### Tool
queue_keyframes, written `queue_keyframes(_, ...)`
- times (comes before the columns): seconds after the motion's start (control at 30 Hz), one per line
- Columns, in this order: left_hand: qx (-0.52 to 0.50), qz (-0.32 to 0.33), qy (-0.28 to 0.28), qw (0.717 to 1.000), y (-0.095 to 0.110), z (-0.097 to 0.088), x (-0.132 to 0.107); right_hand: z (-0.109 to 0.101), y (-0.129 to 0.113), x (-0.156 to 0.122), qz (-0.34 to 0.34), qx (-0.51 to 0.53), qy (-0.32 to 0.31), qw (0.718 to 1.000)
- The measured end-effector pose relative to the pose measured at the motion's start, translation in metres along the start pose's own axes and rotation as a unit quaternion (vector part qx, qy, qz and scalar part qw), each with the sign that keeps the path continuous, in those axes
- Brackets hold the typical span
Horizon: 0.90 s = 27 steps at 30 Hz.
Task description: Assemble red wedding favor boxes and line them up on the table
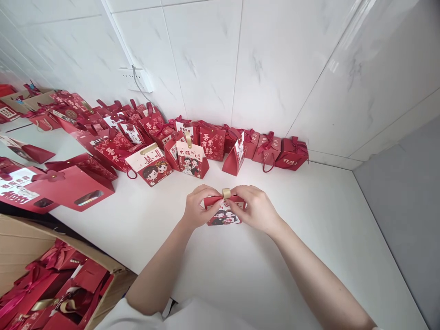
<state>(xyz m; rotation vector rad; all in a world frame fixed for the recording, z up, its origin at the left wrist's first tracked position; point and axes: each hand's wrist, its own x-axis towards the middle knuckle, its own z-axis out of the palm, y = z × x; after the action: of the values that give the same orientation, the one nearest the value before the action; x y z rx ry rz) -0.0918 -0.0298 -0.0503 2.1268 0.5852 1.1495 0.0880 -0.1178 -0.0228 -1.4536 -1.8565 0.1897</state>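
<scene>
A small red gift box (225,219) with a cartoon couple on its front stands on the white table in front of me. A gold ribbon loop (226,193) sticks up from the middle of its top edge. My left hand (201,206) pinches the left part of that top edge, thumb in front and fingers behind. On the other side of the loop, my right hand (256,207) grips the right part the same way. Both thumbs lie near the loop, and parts of the box's upper front are hidden by them.
Many red gift boxes (212,143) line the wall behind and crowd the left. Larger red bags (79,183) stand at the left edge. A cardboard box (118,270) at lower left holds more red boxes. A wall socket (137,80) has a cable; a grey panel (405,183) bounds the right.
</scene>
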Motion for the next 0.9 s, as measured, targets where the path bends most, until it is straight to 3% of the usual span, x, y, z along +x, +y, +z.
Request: queue_keyframes(0.9, 0.047, 0.041, 0.004, 0.998, 0.0058, 0.0024, -0.0007, -0.0030, -0.0083, -0.0029, -0.006, -0.082, 0.011, 0.997)
